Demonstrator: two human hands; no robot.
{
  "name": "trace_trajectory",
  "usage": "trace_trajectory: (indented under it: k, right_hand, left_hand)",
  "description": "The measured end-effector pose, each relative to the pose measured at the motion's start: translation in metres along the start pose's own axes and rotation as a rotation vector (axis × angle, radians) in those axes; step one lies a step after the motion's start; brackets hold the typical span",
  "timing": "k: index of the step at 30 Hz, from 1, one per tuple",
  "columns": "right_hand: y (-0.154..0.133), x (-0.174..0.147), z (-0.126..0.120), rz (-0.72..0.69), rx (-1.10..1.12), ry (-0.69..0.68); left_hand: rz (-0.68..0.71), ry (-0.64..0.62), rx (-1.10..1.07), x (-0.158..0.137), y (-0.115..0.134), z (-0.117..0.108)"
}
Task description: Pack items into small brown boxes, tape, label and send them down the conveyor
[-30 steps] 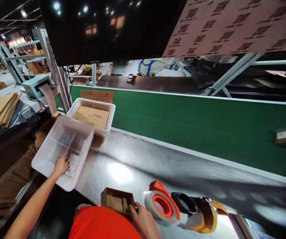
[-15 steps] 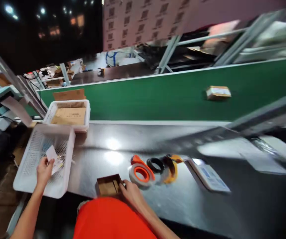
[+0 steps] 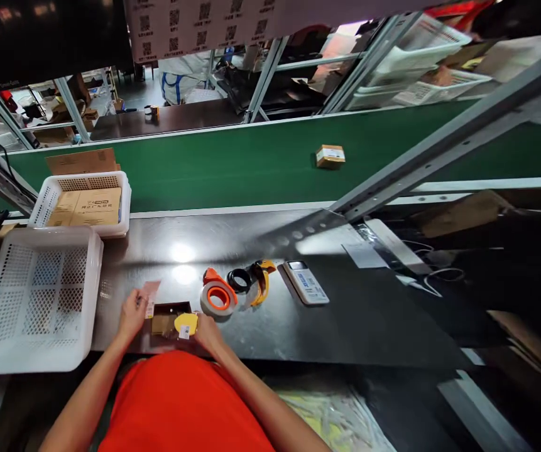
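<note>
The left hand (image 3: 132,314) was down in the front basket (image 3: 92,304) half a second ago, and now it is over the tabletop (image 3: 261,342), just left of a small brown box (image 3: 161,324). It came out with something: thumb and fingertips pinch a pale slip (image 3: 151,292) that stands up beside the box's left end. The right hand (image 3: 208,333) was on the box's right wall and hasn't left that end, but a yellow piece (image 3: 186,323) with a white label now shows against it, lying across the right part of the box. The fingers are curled around that piece's edge; from here I can't tell whether they also grip the cardboard, since the knuckles hide it.

So what was gathered on the basket side is now at the box, one piece at each end, with both hands brought close together in front of the red shirt (image 3: 180,402). The box itself stays at the near edge of the tabletop, its top side uncovered. The orange tape dispenser (image 3: 212,276) stands untouched just beyond the right hand. Farther back, a parcel (image 3: 330,157) on the green belt (image 3: 232,169) has come leftward relative to the dispenser.
</note>
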State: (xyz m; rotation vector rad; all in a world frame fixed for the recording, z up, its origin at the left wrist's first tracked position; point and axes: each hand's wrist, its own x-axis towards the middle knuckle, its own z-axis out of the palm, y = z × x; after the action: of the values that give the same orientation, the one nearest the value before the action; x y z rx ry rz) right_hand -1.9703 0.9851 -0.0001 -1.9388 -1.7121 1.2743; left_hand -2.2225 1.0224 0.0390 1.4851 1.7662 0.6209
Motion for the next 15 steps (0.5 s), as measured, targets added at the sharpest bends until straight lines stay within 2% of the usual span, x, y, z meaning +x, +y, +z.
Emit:
trace_trajectory:
  k: [2, 4, 6, 9, 11, 12, 13, 15]
  right_hand:
    - [0.002, 0.001, 0.0, -0.003, 0.001, 0.009]
    - [0.006, 0.0, -0.001, -0.014, 0.003, 0.024]
    - [0.01, -0.003, -0.001, -0.032, 0.004, 0.047]
    - [0.014, -0.011, -0.003, -0.06, -0.002, 0.112]
    - [0.013, -0.017, -0.005, -0.133, -0.021, 0.175]
    - [0.01, -0.018, -0.007, -0.214, -0.051, 0.189]
    - [0.006, -0.019, -0.008, -0.322, -0.102, 0.172]
    - [-0.006, -0.015, -0.012, -0.55, -0.274, 0.038]
  left_hand:
    - [-0.079, 0.163, 0.09, 0.009, -0.014, -0.024]
    - [-0.164, 0.273, 0.17, 0.016, -0.026, -0.037]
    - [-0.189, 0.306, 0.211, 0.016, -0.034, -0.034]
    - [-0.135, 0.355, 0.235, -0.004, -0.038, -0.007]
    - [-0.105, 0.288, 0.195, -0.023, -0.039, 0.016]
    - [-0.095, 0.197, 0.165, -0.032, -0.039, 0.028]
    - [-0.086, 0.09, 0.136, -0.038, -0.039, 0.038]
    - [-0.072, -0.088, 0.104, -0.043, -0.039, 0.053]
